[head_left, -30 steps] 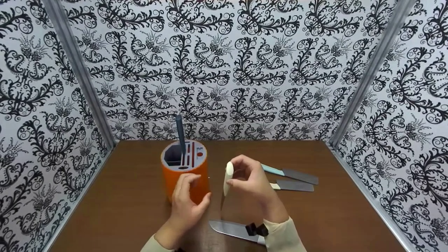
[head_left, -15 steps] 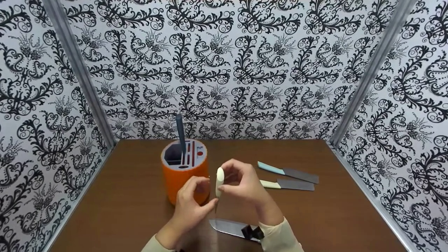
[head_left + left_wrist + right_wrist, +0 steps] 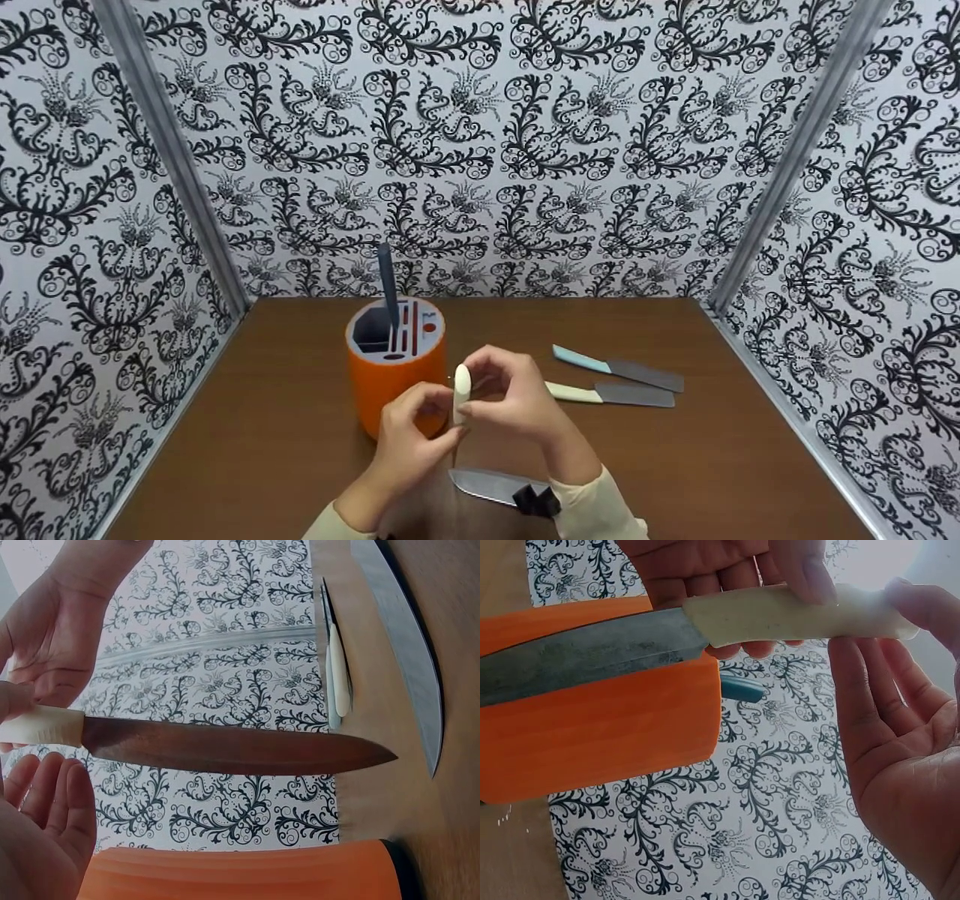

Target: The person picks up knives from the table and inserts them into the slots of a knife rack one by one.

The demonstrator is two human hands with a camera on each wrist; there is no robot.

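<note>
A knife with a cream handle [image 3: 462, 390] is held point down in front of my body, between both hands. My right hand [image 3: 521, 401] pinches the handle near its butt end. With thumb and fingers, my left hand [image 3: 409, 431] grips the same handle closer to the blade. The long pointed blade [image 3: 225, 748] shows whole in the left wrist view. Just behind my left hand stands an orange knife block [image 3: 397, 394], its grey top slotted. One dark blue-handled knife [image 3: 388, 285] is upright in it. Under the hands, another knife [image 3: 491, 486] lies flat, its handle hidden by the right wrist.
Two more knives lie on the brown table [image 3: 300, 480] to the right, one with a light blue handle [image 3: 581, 360], one with a pale cream handle [image 3: 576, 393]. Patterned walls [image 3: 480, 150] enclose the table at the back and both sides.
My right hand has brought the cream-handled knife left, toward the block. My left hand, earlier apart from it with curved fingers, now grips the handle too.
</note>
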